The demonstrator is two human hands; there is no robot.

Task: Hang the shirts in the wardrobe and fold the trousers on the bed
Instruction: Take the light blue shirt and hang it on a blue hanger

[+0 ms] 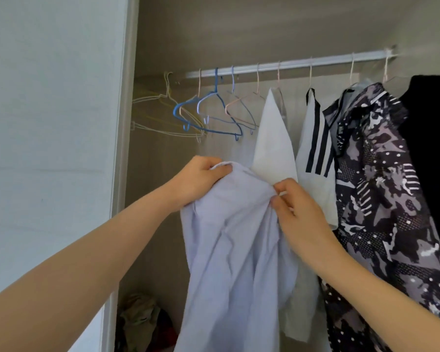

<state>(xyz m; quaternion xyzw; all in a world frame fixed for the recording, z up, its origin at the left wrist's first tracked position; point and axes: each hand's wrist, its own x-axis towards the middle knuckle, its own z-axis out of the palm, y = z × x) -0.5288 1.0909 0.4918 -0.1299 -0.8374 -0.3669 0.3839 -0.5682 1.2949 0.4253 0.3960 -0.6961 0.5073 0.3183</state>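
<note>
A pale blue shirt (236, 250) hangs in front of the open wardrobe, held up by both hands. My left hand (196, 181) grips its upper left edge, fingers curled over the cloth. My right hand (295, 207) pinches the upper right edge between thumb and fingers. Above runs the white rail (290, 63) with several bare wire hangers, among them a blue hanger (208, 115). Whether a hanger sits inside the held shirt is hidden.
On the rail to the right hang a white shirt (272, 146), a white top with black stripes (315, 148), a patterned purple shirt (381, 186) and a black garment (432, 148). The wardrobe door (51, 148) stands at left. Crumpled clothes (142, 323) lie on the wardrobe floor.
</note>
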